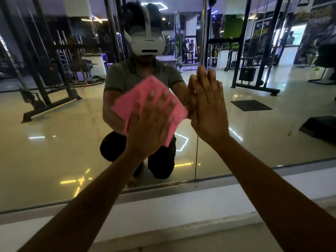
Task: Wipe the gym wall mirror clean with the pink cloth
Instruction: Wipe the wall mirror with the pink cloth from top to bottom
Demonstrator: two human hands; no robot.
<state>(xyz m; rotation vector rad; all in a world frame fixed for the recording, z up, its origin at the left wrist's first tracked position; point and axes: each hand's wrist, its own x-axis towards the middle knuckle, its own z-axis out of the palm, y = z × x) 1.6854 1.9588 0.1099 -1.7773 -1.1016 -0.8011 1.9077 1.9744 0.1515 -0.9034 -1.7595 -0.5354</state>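
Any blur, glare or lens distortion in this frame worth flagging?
Head view: the pink cloth and left hand look motion-smeared; the right hand is sharper; the mirror reflects bright light streaks off the floor; the wide lens bows the ledge below it; the room is dim overall.

Pink cloth [145,99], plain w/ no pattern, under my left hand [151,128] on the mirror [54,151]. Reflected: my white headset [148,43], grey-green shirt [123,75], black trousers [161,160], a glossy cream floor [263,133] w/ yellow and white light streaks, black gym frames [45,73], a black mat [251,104], a green panel [232,26]. White ledge [181,206] below the glass.
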